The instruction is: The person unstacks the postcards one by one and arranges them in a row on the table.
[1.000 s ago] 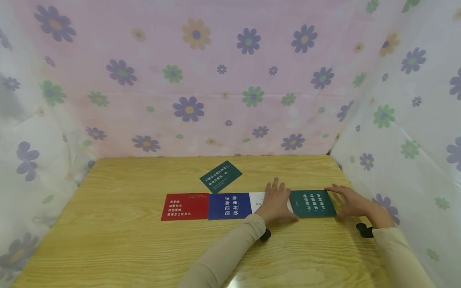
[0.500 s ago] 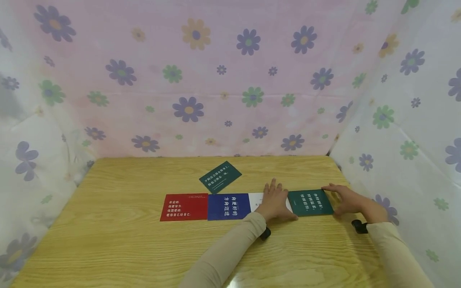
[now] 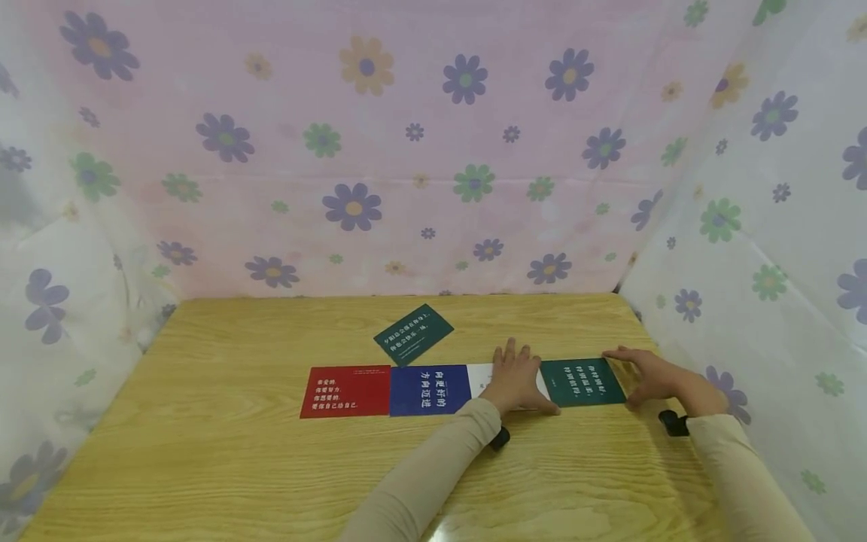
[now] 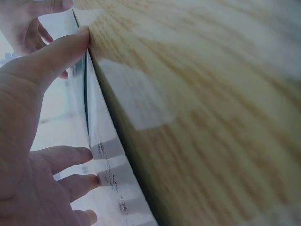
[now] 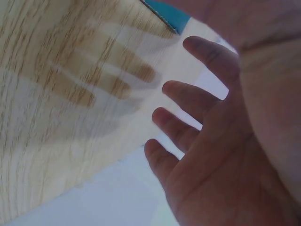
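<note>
A red card (image 3: 345, 391), a blue card (image 3: 430, 390), a white card (image 3: 479, 377) and a green card (image 3: 581, 382) lie end to end in a row on the wooden table. My left hand (image 3: 517, 379) rests spread over the white card and hides most of it. Its thumb reaches to the near edge, where the white and green cards meet. At the green card's right end, my right hand (image 3: 658, 379) touches the two corners with index finger and thumb. In the right wrist view, the other fingers (image 5: 178, 129) extend loosely beyond the card's corner.
A second green card (image 3: 414, 335) lies askew behind the row, its near corner close to the blue card. The table (image 3: 223, 459) is bounded by a flowered curtain (image 3: 393, 150) at the back and both sides.
The green card at the row's right end has slid slightly left with my right hand, up against the white card. My left hand stays on the white card.
</note>
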Motion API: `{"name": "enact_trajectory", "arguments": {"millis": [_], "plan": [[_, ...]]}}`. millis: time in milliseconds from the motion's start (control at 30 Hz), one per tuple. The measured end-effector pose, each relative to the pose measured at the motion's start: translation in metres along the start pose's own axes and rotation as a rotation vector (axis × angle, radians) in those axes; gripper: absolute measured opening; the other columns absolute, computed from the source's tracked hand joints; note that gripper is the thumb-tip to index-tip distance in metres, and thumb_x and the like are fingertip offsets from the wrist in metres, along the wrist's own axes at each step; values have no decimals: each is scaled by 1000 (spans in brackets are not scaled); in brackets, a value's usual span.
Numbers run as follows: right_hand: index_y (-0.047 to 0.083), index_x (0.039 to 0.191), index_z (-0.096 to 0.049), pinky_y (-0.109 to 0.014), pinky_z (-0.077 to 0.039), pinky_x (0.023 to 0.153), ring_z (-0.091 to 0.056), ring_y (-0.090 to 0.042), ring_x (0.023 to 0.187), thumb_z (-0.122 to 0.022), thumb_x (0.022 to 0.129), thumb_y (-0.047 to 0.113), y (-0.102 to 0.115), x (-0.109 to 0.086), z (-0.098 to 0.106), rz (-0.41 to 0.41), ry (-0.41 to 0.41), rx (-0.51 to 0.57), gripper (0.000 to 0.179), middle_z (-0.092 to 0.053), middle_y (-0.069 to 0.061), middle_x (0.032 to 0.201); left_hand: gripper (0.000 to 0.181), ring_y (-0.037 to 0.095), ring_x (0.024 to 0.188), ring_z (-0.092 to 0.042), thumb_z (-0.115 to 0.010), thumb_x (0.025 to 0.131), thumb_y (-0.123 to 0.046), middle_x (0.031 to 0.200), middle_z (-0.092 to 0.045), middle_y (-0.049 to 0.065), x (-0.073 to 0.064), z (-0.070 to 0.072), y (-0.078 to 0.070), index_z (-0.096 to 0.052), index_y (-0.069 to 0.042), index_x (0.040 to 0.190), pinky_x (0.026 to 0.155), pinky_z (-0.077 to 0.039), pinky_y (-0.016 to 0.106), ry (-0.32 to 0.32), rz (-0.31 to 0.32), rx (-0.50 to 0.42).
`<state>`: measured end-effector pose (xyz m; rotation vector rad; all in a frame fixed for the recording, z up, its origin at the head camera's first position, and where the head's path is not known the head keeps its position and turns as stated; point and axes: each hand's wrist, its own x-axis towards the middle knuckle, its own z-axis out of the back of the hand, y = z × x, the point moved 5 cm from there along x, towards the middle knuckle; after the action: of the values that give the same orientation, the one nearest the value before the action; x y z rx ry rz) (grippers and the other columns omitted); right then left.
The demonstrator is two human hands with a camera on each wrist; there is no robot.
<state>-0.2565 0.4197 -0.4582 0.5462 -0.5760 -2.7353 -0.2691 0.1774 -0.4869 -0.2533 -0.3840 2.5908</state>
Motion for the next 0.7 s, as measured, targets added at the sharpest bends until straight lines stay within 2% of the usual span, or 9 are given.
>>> {"name": "enact_trajectory", "arguments": {"millis": [67,200,300,433,500,600,700], "plan": [[-9,150,-40,-57,-54,87,-19,-68,137,-90,67,1,1,-1,0,-35,5,-5,98,-18,-46,155,96,29,158,-12,-79,72,-72,165,-34,1,0,0,0,-50,-25,151,128,-15,49,2,2,1],[-8,151,-38,-65,-49,93,-23,-67,136,-93,66,8,14,-5,-2,-60,-7,-43,103,-21,-45,154,100,30,158,-14,-77,72,-73,164,-34,3,-1,1,1,-48,-22,153,127,-16,49,-8,-19,30],[-9,150,-39,-74,-40,99,-26,-66,136,-93,70,14,30,-12,-4,-14,-41,-77,99,-27,-44,153,104,31,157,-15,-76,73,-74,165,-33,5,-5,5,2,-44,-19,155,127,-16,49,-22,-60,47],[-8,147,-44,-75,-37,101,-29,-64,136,-87,79,18,61,-16,-13,55,-105,-109,85,-34,-41,152,104,31,158,-12,-70,78,-75,168,-28,6,-15,17,9,-37,-19,159,128,-13,52,7,-140,48],[-8,147,-45,-75,-37,102,-32,-62,137,-84,82,18,77,-15,-21,84,-148,-131,80,-37,-39,152,100,31,158,-10,-65,83,-74,169,-25,6,-23,25,19,-35,-18,160,128,-12,52,40,-180,58],[-7,147,-46,-73,-36,105,-35,-59,138,-81,86,19,99,-11,-37,127,-208,-176,75,-40,-36,152,94,30,159,-7,-63,88,-70,169,-23,6,-39,39,39,-33,-17,161,128,-9,53,80,-207,83],[-5,150,-44,-72,-31,111,-32,-55,144,-78,90,22,118,-6,-55,149,-245,-207,74,-38,-32,156,91,31,159,-5,-63,92,-65,170,-19,7,-57,54,64,-31,-15,161,128,-7,55,85,-217,72]]}}
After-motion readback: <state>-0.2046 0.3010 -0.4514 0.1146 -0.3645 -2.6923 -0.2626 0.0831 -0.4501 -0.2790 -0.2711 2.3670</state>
